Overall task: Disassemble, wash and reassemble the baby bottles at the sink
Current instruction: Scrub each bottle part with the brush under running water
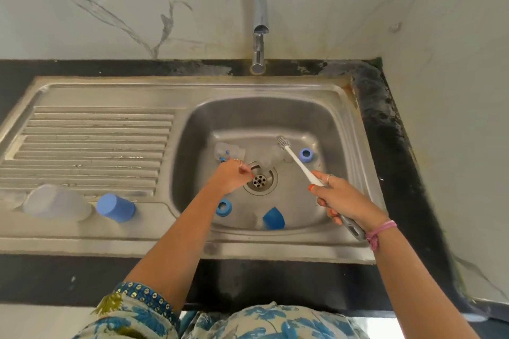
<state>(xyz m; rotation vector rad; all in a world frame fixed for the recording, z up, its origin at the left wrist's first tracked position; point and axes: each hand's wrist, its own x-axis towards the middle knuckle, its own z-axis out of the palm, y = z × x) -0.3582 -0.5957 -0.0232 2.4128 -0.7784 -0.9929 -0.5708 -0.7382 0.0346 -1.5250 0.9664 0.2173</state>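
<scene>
R hand point(343, 201) fingers curled round white plastic bottle brush point(298, 162), ribbed head up over basin; L hand point(231, 177) fingers bent by drain point(259, 180), whether it holds anything can't tell; clear bottle point(228, 151) lies on steel sink point(275, 245) floor w/ 2 blue rings point(305, 155) point(223, 208), 1 blue cap point(273, 219); drainboard point(96, 135): 1 blue cap, 1 frosted bottle point(53, 205).

A black stone worktop point(391, 129), stained and mouldy near its back right corner, meets pale grey-veined marble-look wall panels point(110, 8) behind and to the right.
</scene>
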